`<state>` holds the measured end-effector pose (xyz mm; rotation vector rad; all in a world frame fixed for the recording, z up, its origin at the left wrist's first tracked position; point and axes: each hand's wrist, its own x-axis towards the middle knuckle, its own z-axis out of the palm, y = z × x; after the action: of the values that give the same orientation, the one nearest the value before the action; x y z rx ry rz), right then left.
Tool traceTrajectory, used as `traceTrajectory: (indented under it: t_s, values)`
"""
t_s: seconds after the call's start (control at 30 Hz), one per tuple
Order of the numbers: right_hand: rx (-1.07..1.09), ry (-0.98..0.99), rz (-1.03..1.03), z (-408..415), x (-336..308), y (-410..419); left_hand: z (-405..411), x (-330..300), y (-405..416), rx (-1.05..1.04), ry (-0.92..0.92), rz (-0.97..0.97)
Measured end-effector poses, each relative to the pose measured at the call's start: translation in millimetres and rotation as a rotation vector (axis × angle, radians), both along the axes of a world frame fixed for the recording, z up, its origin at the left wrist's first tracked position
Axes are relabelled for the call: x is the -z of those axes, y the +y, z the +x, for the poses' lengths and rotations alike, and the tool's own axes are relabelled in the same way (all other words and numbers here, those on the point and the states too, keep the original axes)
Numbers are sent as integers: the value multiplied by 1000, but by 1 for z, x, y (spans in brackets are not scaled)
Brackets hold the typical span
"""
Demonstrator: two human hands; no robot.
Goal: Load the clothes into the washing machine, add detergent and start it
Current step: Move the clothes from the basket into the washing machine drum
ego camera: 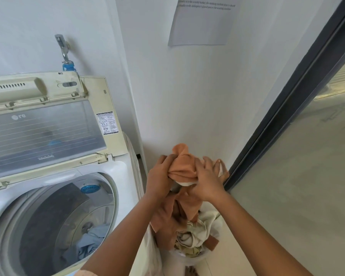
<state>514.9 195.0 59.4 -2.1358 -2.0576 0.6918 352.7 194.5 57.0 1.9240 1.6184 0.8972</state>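
washing machine [54,196] at 8 o'clock, lid up, blue garment [92,242] in drum | laundry basket [187,257] at 6 o'clock, cream clothes [195,236] inside | left hand [160,179] and right hand [206,179] both clamped on orange cloth [181,166], bunched above basket

Bunched orange garment [182,168] hangs above basket clothes [193,239]; washer [54,198] lid raised.

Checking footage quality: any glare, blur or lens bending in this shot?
Head view: wide-angle lens bends the door frame; washer lid glass shows hazy reflections; notice text too soft to read; both hands and orange cloth slightly soft; lighting even.
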Motion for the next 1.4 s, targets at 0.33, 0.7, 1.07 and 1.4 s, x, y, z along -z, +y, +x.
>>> traceTrajectory:
  t_s: [0.33, 0.7, 1.07, 1.4]
  values:
    - [542, 1249, 120, -3, -50, 17, 24, -23, -10, 161, -508, -94]
    - [565, 1828, -136, -2, -67, 6, 15, -5, -15, 78, -490, -5]
    - [485, 631, 508, 28, -72, 8, 16, -11, 6, -171, 58, 61]
    - [-79, 182, 409, -2, -25, -6, 37, -33, -8, -113, -58, 85]
